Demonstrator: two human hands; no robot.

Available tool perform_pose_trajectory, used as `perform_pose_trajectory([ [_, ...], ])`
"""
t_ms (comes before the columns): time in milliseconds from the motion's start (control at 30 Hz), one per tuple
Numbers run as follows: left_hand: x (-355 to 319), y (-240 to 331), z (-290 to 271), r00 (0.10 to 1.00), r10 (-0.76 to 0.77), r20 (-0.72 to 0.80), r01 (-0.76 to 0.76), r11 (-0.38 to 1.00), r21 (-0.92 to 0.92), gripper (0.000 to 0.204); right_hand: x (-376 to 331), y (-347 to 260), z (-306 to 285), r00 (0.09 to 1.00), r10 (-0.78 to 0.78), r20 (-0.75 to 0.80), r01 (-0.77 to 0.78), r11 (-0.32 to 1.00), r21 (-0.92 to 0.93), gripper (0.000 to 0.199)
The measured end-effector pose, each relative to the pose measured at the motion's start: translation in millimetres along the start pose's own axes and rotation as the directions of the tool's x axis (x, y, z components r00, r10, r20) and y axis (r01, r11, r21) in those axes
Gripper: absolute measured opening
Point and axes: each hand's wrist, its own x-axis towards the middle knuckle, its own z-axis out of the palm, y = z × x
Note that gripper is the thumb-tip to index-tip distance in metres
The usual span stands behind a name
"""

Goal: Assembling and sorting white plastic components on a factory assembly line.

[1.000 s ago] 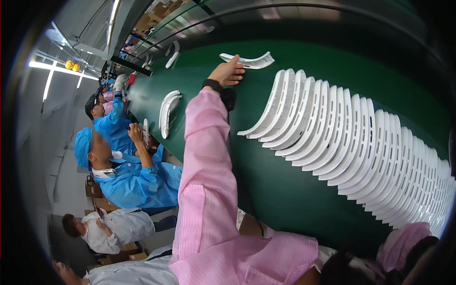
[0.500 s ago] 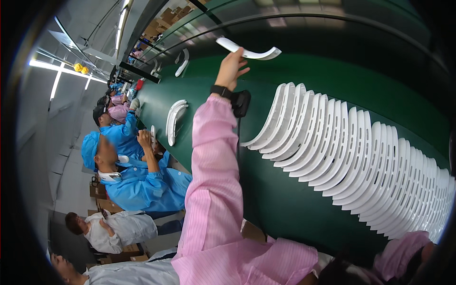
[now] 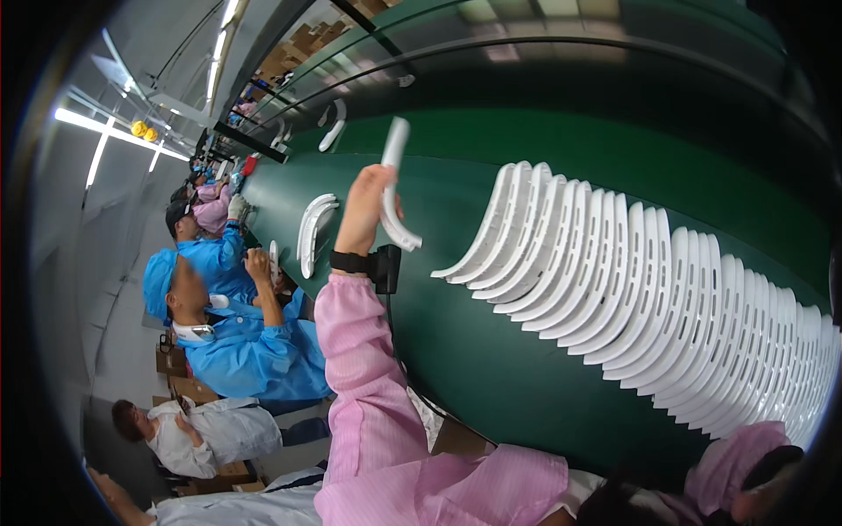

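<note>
The left hand grips a curved white plastic piece mid-span; it looks light, rigid, smooth. The right hand is out of view.

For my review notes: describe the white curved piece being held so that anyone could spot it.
Start at the green conveyor belt with its long overlapping row of white curved pieces. Left of the row's end, the left hand holds one curved piece. It alone is lifted off the belt.

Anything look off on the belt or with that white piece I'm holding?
Nothing stands out. The left hand grips one curved white piece above the green belt; the overlapping row of white pieces lies evenly.
</note>
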Motion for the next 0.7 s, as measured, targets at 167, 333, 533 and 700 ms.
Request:
perform_pose_trajectory([
  [167, -13, 1, 32, 0.991, 0.127, 0.033, -0.128, 0.88, 0.457, 0.072, 20, 0, 1, 0.995, 0.001, 0.1, -0.001, 1.0, -0.001, 0.08],
  [333, -26, -9, 47, 0.911, 0.337, 0.237, -0.407, 0.648, 0.644, 0.083, 39, -24, 11, 0.972, -0.07, 0.226, 0.086, 0.994, -0.063, 0.08],
  [533, -42, -15, 72, 0.867, 0.388, 0.312, -0.493, 0.579, 0.649, 0.076, 35, -80, 33, 0.911, -0.21, 0.355, 0.303, 0.925, -0.23, 0.081],
  [700, -54, -26, 70, 0.916, 0.108, 0.386, -0.308, 0.806, 0.506, 0.075, 32, -68, 67, 0.912, -0.253, 0.323, 0.325, 0.925, -0.195, 0.073],
])
